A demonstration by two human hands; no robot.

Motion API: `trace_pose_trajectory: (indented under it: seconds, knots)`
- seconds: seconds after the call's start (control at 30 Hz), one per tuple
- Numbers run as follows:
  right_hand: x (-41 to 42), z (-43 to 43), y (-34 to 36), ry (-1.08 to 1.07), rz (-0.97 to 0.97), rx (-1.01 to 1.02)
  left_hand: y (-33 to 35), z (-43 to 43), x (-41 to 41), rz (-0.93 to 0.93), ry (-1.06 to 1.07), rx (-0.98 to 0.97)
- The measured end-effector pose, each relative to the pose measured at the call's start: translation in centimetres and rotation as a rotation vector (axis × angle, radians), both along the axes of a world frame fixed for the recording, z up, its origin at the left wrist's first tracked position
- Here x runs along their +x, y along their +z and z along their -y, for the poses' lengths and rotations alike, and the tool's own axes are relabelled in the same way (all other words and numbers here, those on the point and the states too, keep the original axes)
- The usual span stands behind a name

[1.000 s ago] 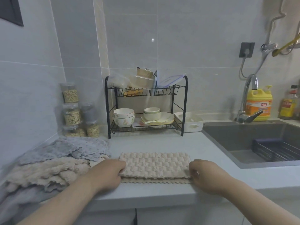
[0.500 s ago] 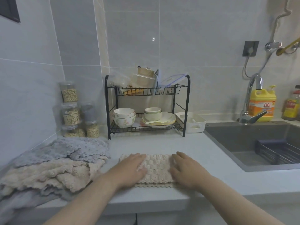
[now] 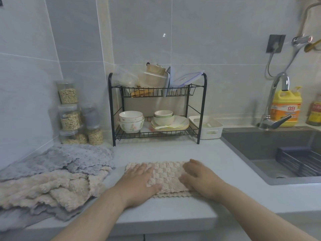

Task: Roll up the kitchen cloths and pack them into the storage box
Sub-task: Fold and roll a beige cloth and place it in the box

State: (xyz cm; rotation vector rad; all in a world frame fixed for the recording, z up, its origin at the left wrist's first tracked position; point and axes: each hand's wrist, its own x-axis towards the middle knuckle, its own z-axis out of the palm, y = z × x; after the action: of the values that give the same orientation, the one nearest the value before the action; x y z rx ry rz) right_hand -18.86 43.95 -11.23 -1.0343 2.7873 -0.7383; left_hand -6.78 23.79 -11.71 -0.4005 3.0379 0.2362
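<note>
Far left on the counter (image 3: 173, 150), a loose pile (image 3: 52, 180) of grey and beige cloths lies in the corner, with clear jars (image 3: 69, 112) of grain stacked against the wall behind it. To their right stands a black wire rack (image 3: 156, 108) holding bowls and plates below and lidded containers above. In front of the rack, your left hand (image 3: 139, 181) lies flat on the left half of a folded beige cloth (image 3: 166, 176), fingers straight and slightly apart, thumb stretched along the near edge. The cloth lies flat near the counter's front edge, not yet rolled. Your right hand (image 3: 199, 178) rests on its right half with fingers bent, tips on the fabric; whether they pinch a fold cannot be told. The white box (image 3: 211, 132) sits just beside the rack's right leg, well apart from the cloth. Further right are the grey sink (image 3: 257, 146), a faucet (image 3: 276, 108), and a yellow bottle (image 3: 286, 106) labelled "立白"; the label of the next bottle is unreadable.
</note>
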Motion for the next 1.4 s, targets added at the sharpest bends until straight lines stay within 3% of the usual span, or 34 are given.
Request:
trace_pose_trajectory:
  seconds: [0.07, 0.13, 0.27, 0.37, 0.57, 0.63, 0.7, 0.8, 0.87, 1.0, 1.1, 1.4]
  knots:
    - [-0.5, -0.4, 0.7, -0.247, -0.03, -0.073, 0.5, -0.8, -0.2, -0.103, -0.016, -0.013]
    - [-0.9, -0.8, 1.3, -0.434, 0.008, 0.056, 0.9, -1.9, -0.6, -0.179, -0.069, -0.005]
    - [-1.6, 0.4, 2.4, -0.42, 0.234, 0.153, 0.1, -3.6, -1.7, -0.044, -0.081, 0.033]
    - [-2.0, 0.9, 3.0, -0.324, 0.238, 0.151, -0.8, -3.8, -2.1, -0.017, -0.061, 0.011]
    - [-2.1, -1.3, 4.6, -0.353, 0.355, -0.158, -0.1, -5.7, -1.8, -0.096, -0.042, 0.097]
    - [-2.1, -1.8, 6.0, -0.376, 0.4, -0.293, 0.7, -6.8, -2.1, -0.321, 0.005, 0.291]
    - [-1.4, -1.5, 7.3, -0.334, 0.409, -0.414, 2.4, -7.7, -2.8, -0.518, 0.135, 0.668]
    - [1.0, 0.5, 8.6, -0.153, 0.424, -0.479, 5.3, -8.2, -4.1, -0.396, 0.342, 1.466]
    - [2.5, 1.7, 8.9, -0.017, 0.439, -0.464, 6.5, -7.6, -4.4, -0.322, 0.376, 1.592]
    - [3.9, 2.6, 8.8, 0.092, 0.518, -0.533, 7.1, -5.2, -3.4, -0.381, 0.459, 1.44]
    - [3.9, 2.8, 7.9, 0.044, 0.41, -0.56, 6.7, -3.1, -2.8, -0.444, 0.532, 1.313]
    - [3.2, 3.5, 3.9, 0.047, 0.185, -0.276, 4.0, 0.2, -2.0, -0.379, 0.621, 0.918]
